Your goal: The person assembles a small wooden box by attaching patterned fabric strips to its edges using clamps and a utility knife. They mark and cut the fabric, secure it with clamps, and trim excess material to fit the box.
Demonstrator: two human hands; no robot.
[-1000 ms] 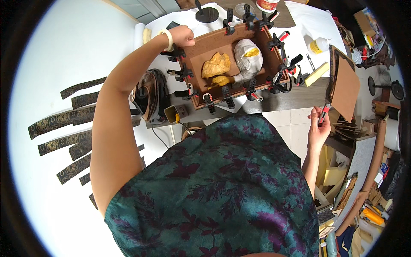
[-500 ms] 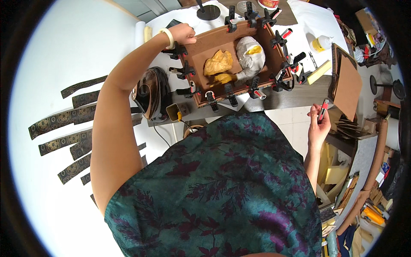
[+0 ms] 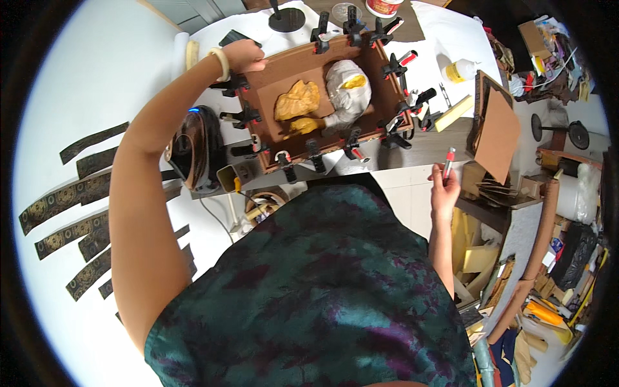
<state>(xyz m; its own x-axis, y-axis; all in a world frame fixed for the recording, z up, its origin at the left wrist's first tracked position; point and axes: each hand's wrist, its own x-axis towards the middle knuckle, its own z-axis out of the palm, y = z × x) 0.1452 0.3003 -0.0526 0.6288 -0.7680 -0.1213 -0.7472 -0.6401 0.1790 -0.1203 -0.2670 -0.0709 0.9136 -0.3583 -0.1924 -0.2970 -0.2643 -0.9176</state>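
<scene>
A shallow brown open-topped box (image 3: 271,155) lies on the table ahead of me, its walls gripped by several black spring clamps (image 3: 314,155). Inside it rest a crumpled ochre piece (image 3: 297,100) and a rounded grey-white form (image 3: 348,97) with yellow patches. My left hand (image 3: 245,57) is closed at the box's far left corner, its fingers curled over the rim; whether anything else is in them is hidden. Lower right, off the table's front edge, my right hand (image 3: 445,191) holds up a small red-and-grey tool (image 3: 449,162) between thumb and fingers.
A dark glossy appliance (image 3: 196,148) and a square yellowish cup (image 3: 229,178) stand left of the box. Right of it are a white bottle (image 3: 460,70), a yellow strip (image 3: 454,113) and leaning brown boards (image 3: 496,132). Crowded shelves (image 3: 509,258) stand at my right.
The whole view has shifted, so box and hands appear further left. My left hand stays at the box corner. My right hand keeps hold of the red-and-grey tool.
</scene>
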